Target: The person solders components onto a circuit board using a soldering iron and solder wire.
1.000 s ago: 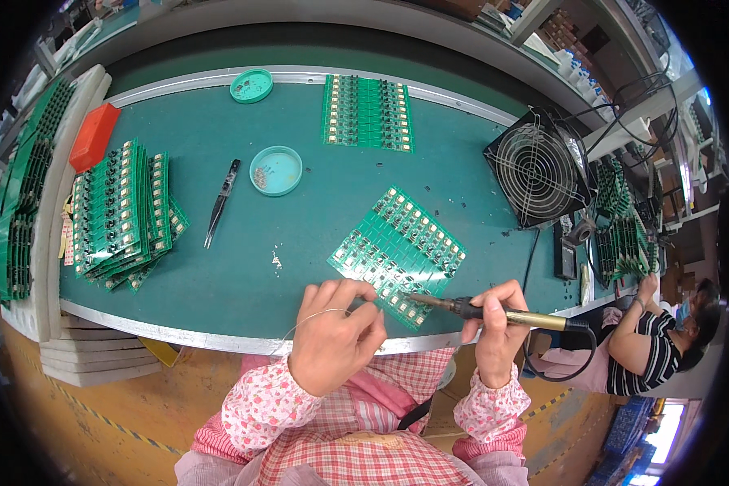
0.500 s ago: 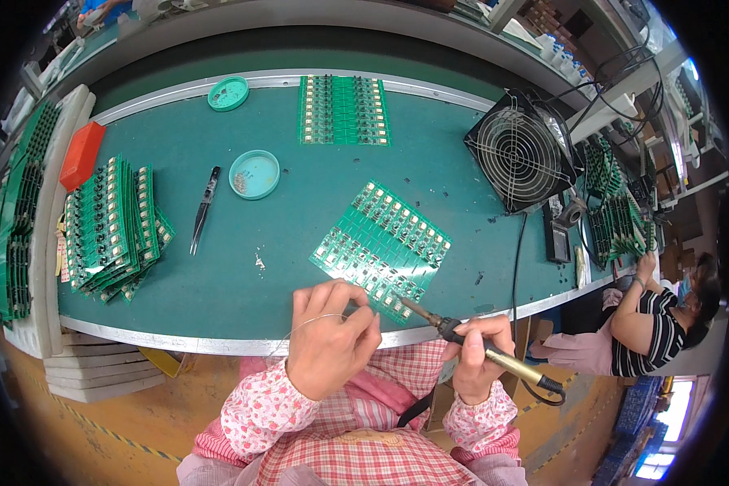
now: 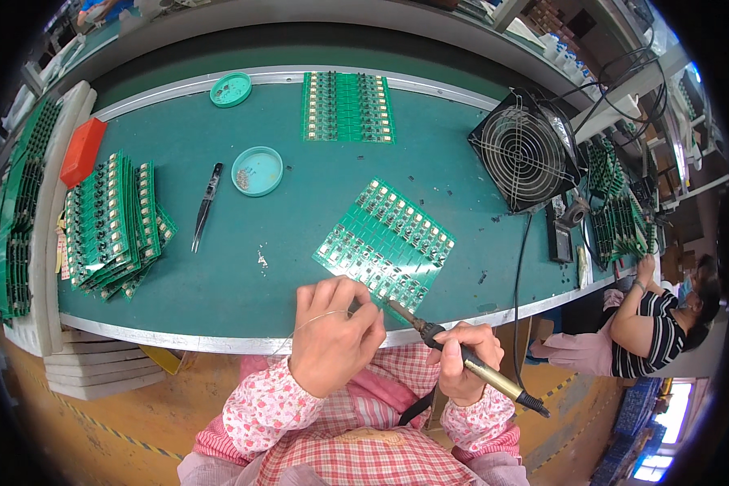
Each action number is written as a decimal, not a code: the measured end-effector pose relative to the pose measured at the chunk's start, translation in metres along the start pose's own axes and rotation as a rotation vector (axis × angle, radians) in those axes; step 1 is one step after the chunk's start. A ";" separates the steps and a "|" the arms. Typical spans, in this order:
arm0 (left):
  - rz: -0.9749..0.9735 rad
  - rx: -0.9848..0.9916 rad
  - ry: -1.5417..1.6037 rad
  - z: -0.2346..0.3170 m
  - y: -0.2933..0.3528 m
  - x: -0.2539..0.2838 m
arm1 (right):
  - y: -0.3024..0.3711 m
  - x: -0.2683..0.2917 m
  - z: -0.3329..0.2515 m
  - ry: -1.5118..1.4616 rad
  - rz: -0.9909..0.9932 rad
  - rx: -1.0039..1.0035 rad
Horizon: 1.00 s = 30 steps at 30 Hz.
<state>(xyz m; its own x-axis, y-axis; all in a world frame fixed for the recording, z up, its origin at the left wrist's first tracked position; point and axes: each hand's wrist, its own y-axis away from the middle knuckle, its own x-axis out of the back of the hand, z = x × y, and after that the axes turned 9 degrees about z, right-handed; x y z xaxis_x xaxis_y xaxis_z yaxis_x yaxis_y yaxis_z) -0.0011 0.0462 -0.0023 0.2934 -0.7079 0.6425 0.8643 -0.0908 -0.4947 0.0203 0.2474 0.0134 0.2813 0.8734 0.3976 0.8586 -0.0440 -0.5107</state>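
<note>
In my right hand (image 3: 468, 362) is a soldering iron (image 3: 500, 383) with a gold-coloured handle, gripped like a pen. Its tip is down at the near edge of a green circuit board panel (image 3: 385, 239) that lies tilted on the mat. My left hand (image 3: 332, 334) is closed, with thumb and fingertips pinching a thin solder wire (image 3: 306, 326) that loops back over the hand. The pinched fingers are beside the panel's near corner, close to the iron's tip. Whether the wire touches the tip is too small to tell.
Another panel (image 3: 349, 108) lies at the back. Tweezers (image 3: 207, 208), two round dishes (image 3: 257, 172) and stacked panels (image 3: 109, 227) are on the left, near a red box (image 3: 83, 152). To the right stands a black fan (image 3: 520, 151); a person (image 3: 648, 324) sits beyond.
The soldering iron's tip has shifted left along the panel's near edge, and my right hand has moved slightly left with it. My left hand still pinches the wire in nearly the same place.
</note>
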 end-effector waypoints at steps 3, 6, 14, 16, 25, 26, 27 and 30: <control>-0.002 0.007 -0.014 0.000 0.000 0.001 | 0.000 -0.003 0.001 -0.020 -0.005 0.007; -0.003 -0.004 -0.024 0.001 -0.001 -0.001 | -0.002 -0.003 0.002 -0.030 -0.010 0.074; -0.001 -0.004 -0.022 -0.001 0.001 0.000 | -0.006 -0.003 0.003 0.216 -0.248 0.565; -0.003 -0.006 -0.012 -0.001 0.001 0.001 | -0.001 -0.007 0.008 0.245 -0.268 0.616; -0.047 -0.007 0.072 0.000 0.008 0.014 | 0.002 0.004 0.007 -0.058 -0.041 0.368; -0.080 -0.064 0.090 0.002 0.009 0.015 | 0.000 0.005 0.005 0.062 -0.053 0.367; -0.114 -0.122 0.107 0.005 0.011 0.016 | -0.002 0.005 0.004 0.182 -0.065 0.364; -0.125 -0.233 0.088 0.017 0.015 0.021 | -0.012 -0.002 -0.003 0.277 -0.215 0.344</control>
<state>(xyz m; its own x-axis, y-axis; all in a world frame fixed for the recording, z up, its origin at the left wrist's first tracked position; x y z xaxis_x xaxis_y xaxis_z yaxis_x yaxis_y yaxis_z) 0.0246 0.0418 0.0136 0.1451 -0.7385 0.6584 0.7715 -0.3321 -0.5426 0.0107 0.2443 0.0212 0.2570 0.6812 0.6855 0.7313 0.3266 -0.5988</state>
